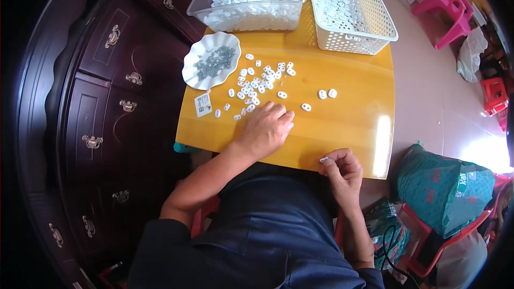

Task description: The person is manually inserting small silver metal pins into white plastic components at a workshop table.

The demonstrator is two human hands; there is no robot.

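Observation:
My right hand [345, 174] is at the table's near edge, thumb and forefinger pinched on a small white oval plastic piece [324, 159]. Bent fingers bring my left hand [265, 132] down onto the tabletop, at the near side of a loose scatter of small white plastic pieces [262, 84]. Its fingertips are tucked under, so whatever they grip is hidden. Most of the scattered pieces are oval, each with two dark spots. Apart from the rest, one lone oval piece [305, 107] lies to the right, and a pair of pieces [327, 94] sits farther right.
A white scalloped dish [188, 69] of small grey parts stands at the table's left. Behind are a clear bin [201, 10] heaped with white pieces and a white perforated basket [369, 45] holding more. A printed paper tag [203, 105] lies below the dish. Dark drawers [96, 107] flank the left.

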